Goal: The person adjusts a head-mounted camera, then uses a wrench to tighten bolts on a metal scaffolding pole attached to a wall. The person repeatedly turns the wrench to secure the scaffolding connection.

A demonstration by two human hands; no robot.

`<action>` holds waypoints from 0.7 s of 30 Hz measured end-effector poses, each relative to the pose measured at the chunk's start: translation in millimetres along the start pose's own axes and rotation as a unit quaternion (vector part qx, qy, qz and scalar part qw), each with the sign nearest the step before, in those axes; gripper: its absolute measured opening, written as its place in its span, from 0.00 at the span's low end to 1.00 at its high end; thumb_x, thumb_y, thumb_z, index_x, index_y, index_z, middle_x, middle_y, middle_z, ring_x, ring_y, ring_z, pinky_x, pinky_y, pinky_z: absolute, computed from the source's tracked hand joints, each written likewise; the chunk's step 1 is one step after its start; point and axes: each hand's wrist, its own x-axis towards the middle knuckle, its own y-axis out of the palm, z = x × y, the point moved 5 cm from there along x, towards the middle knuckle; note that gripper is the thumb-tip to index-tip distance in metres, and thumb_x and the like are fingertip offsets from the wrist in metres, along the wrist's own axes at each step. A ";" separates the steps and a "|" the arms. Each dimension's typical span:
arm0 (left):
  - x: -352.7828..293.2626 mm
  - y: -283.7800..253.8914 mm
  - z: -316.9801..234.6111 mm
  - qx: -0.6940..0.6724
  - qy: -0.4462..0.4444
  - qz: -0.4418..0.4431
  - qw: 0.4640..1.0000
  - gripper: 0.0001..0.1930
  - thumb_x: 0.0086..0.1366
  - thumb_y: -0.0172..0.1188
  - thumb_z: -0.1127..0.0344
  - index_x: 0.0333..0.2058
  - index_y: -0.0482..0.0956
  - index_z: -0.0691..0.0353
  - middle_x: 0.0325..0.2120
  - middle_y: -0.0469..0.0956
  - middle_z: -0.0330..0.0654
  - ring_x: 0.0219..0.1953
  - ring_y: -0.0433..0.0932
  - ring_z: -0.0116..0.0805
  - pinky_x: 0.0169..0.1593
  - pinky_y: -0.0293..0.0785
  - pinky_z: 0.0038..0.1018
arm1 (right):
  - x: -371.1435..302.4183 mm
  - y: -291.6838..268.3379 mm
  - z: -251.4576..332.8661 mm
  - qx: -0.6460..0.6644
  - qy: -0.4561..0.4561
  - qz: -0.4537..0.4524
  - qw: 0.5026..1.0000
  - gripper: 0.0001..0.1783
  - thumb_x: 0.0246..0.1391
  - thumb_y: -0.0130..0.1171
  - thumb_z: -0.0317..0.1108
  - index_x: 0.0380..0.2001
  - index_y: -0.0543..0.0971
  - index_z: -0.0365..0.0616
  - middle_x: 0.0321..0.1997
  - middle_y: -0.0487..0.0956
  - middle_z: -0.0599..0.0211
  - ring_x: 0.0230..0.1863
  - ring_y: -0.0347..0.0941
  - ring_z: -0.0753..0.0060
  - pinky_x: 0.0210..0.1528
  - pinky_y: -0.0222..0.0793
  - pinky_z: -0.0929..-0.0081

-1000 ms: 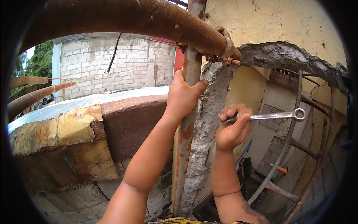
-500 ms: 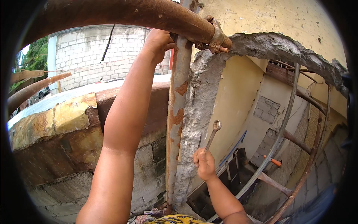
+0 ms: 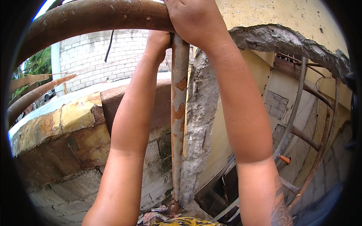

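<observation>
A thick rusty pipe [image 3: 98, 15] runs across the top and meets a rust-patched upright pole [image 3: 179, 109]. My left hand [image 3: 158, 42] is raised just under the crossing pipe, against the left side of the pole. Its fingers look curled in, and what they hold is hidden behind the pole and pipe. My right hand [image 3: 196, 22] is up at the same joint, in front of the crossing pipe's end and hiding the clamp there. The upper edge cuts off its fingers, and no wrench shows in the present picture.
Behind the pole stands a broken concrete edge [image 3: 198, 120] of a yellow wall [image 3: 271, 15]. To the right, a curved metal ladder-like frame [image 3: 301, 132] rises over a lower space with an orange object [image 3: 284, 159]. On the left is a block wall with rusty sheet capping [image 3: 75, 116].
My right hand has gone up from low beside the broken concrete, where it held a combination wrench, to the pipe joint, covering the clamp. My left hand stays by the pole; the view has shifted slightly.
</observation>
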 end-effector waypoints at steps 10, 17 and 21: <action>7.9 -19.9 5.3 0.089 -0.019 -0.025 0.996 0.18 0.73 0.55 0.62 0.55 0.73 0.68 0.50 0.79 0.50 0.46 0.81 0.40 0.48 0.79 0.34 | -24.6 -17.3 0.8 -0.040 0.005 0.005 0.999 0.19 0.74 0.46 0.42 0.42 0.80 0.38 0.32 0.81 0.61 0.35 0.74 0.65 0.40 0.70 0.67; -218.3 -36.9 2.7 0.017 0.067 0.049 0.996 0.27 0.80 0.38 0.47 0.59 0.66 0.66 0.50 0.76 0.46 0.55 0.73 0.34 0.60 0.67 0.39 | -255.2 -42.5 32.2 -0.027 0.321 0.195 0.927 0.17 0.71 0.51 0.42 0.33 0.74 0.40 0.26 0.79 0.51 0.24 0.76 0.46 0.29 0.72 0.56; -254.8 -20.8 27.1 -0.062 -0.059 0.020 0.996 0.18 0.80 0.46 0.54 0.53 0.69 0.65 0.34 0.77 0.40 0.40 0.76 0.28 0.49 0.74 0.31 | -306.7 36.4 26.2 -0.074 0.299 0.328 0.893 0.14 0.65 0.58 0.42 0.37 0.73 0.40 0.29 0.79 0.47 0.35 0.79 0.37 0.37 0.76 0.48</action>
